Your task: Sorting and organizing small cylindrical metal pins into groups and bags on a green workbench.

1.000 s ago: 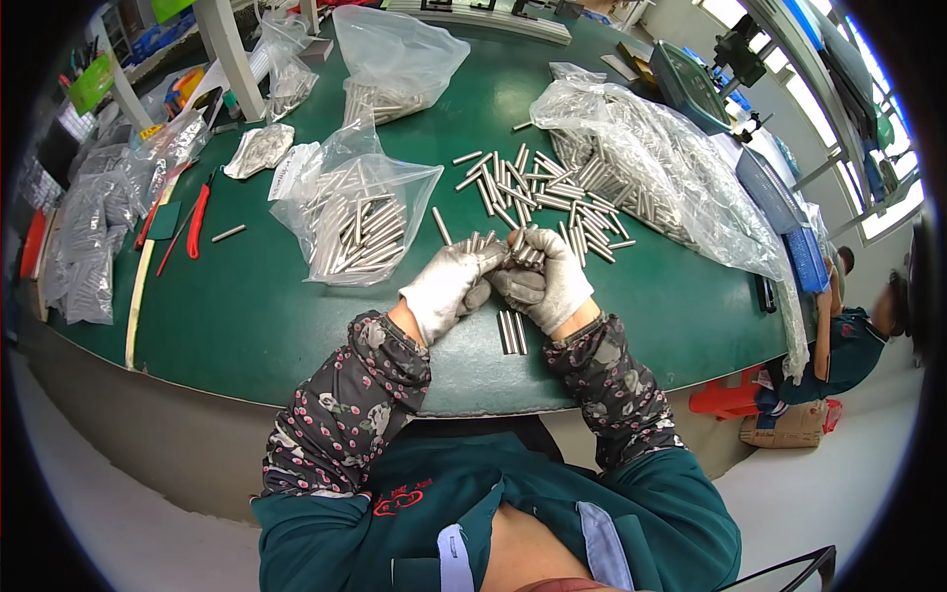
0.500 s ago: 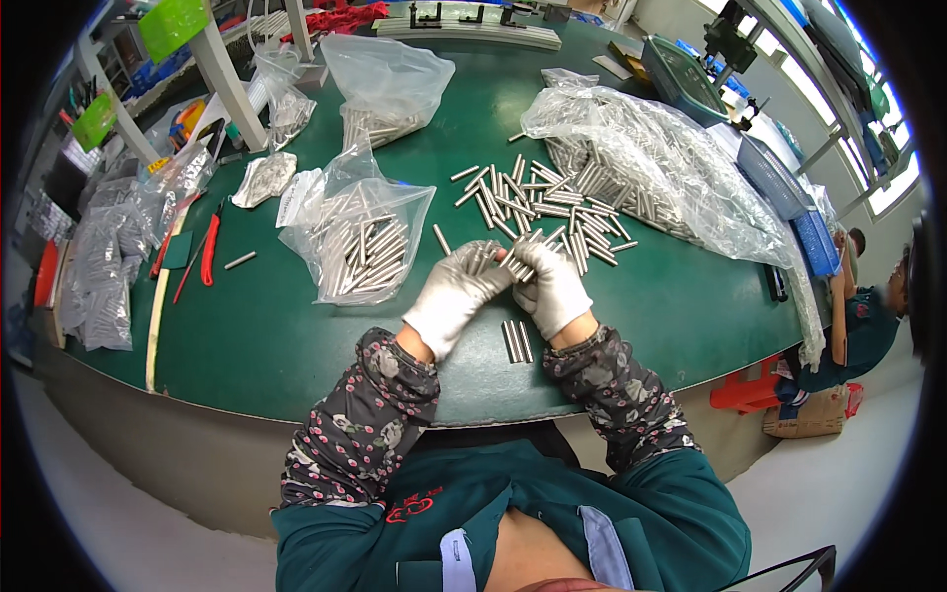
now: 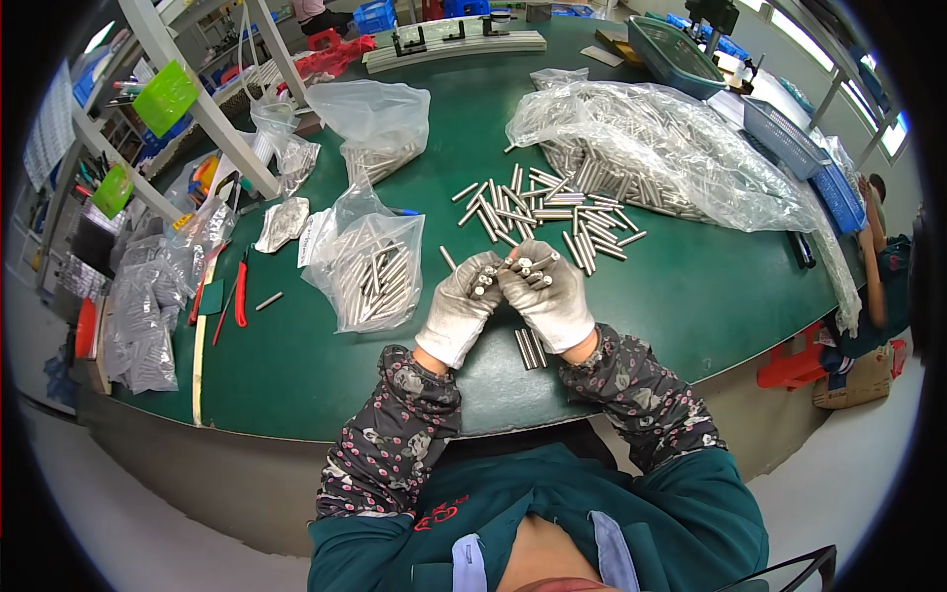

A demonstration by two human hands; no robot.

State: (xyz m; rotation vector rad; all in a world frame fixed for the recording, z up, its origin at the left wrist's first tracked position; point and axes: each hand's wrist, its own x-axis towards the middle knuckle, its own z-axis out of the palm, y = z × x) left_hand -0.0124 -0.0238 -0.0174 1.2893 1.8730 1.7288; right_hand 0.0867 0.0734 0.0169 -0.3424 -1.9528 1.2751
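My left hand (image 3: 462, 314) and my right hand (image 3: 550, 302), both in white gloves with greyed fingers, meet over the green table. Each is closed around a few short metal pins; the pins (image 3: 530, 270) in my right hand point their round ends toward me, as do the pins (image 3: 484, 281) in my left. Just beyond my hands lies a loose pile of metal pins (image 3: 592, 229). Close to my right wrist, several pins (image 3: 530, 348) lie side by side in a row. A clear bag of pins (image 3: 377, 271) rests left of my left hand.
A large clear bag full of pins (image 3: 671, 148) spreads across the back right, near blue baskets (image 3: 838, 197). Another bag (image 3: 380, 128) stands at the back. Red-handled pliers (image 3: 241, 294), a wooden strip (image 3: 199, 365) and bagged parts (image 3: 143, 316) lie left. A person (image 3: 883, 276) sits at the far right.
The view has shifted, so the table appears moved. My hands have turned so the held pins' ends face me, and pins now show in my left hand too.
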